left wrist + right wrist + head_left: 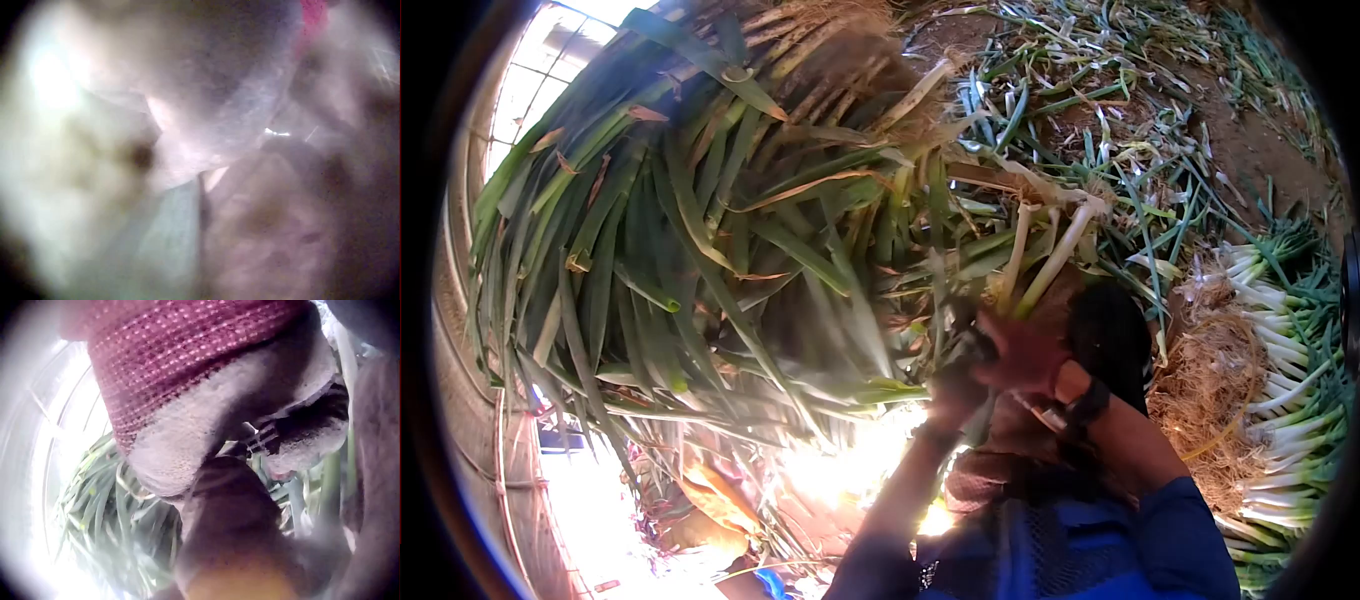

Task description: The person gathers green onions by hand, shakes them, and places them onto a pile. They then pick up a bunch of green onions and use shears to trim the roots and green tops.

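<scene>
Two thick green onion stalks (1055, 255), roots upward, rise from beside the two hands in the head view. My left hand (956, 390), dark and blurred, grips their lower leafy part. Against it lies my right hand (1028, 352), reddish, its fingers overlapping the left; their exact hold is hidden. The right wrist view shows a grey glove (181, 437) with a dark red knit cuff and curled fingers, and green stalks (331, 481) behind it. A pale green leaf (169, 244) beside blurred hand surfaces fills part of the left wrist view.
A large heap of long-leaved onions (700, 220) covers the left and centre. Cut leaves and scraps (1100, 120) litter the ground at upper right. A row of onions with white stems (1280, 370) and roots lies at the right. Wire mesh (530, 80) stands at far left.
</scene>
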Available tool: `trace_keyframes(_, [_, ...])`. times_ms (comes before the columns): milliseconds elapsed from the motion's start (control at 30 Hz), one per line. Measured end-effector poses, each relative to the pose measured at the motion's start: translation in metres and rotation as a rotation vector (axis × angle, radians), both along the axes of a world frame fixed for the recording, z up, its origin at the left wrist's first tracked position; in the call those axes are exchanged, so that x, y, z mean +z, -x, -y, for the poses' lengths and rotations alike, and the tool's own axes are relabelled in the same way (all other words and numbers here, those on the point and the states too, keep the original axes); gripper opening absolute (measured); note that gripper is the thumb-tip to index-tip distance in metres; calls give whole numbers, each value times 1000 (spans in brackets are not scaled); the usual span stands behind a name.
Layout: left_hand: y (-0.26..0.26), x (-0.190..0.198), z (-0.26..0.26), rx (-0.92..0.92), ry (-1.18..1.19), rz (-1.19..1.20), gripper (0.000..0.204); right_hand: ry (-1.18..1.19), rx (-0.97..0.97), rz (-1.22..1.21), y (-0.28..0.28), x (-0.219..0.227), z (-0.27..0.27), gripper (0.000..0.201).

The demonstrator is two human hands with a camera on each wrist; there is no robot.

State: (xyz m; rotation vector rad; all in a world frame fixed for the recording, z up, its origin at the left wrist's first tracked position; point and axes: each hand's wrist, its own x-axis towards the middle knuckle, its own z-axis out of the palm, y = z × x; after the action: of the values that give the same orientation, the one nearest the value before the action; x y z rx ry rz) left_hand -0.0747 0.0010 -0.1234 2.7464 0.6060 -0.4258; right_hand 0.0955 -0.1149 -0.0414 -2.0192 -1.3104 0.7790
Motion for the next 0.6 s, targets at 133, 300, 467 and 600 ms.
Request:
trace_keyframes(133, [3, 66, -29, 166, 146, 403, 51, 142, -286, -146, -34, 15, 3, 101])
trace_keyframes(300, [11, 187, -151, 280, -681, 656, 55, 18, -157, -77, -20, 9, 20, 102])
trace_keyframes(467, [55, 188, -223, 365, -1112, 479, 83, -23, -62, -265, 14, 16, 23, 101])
trace_keyframes(600, [51, 204, -242, 746, -774, 203, 71, 96, 66, -300, 27, 37, 26, 99])
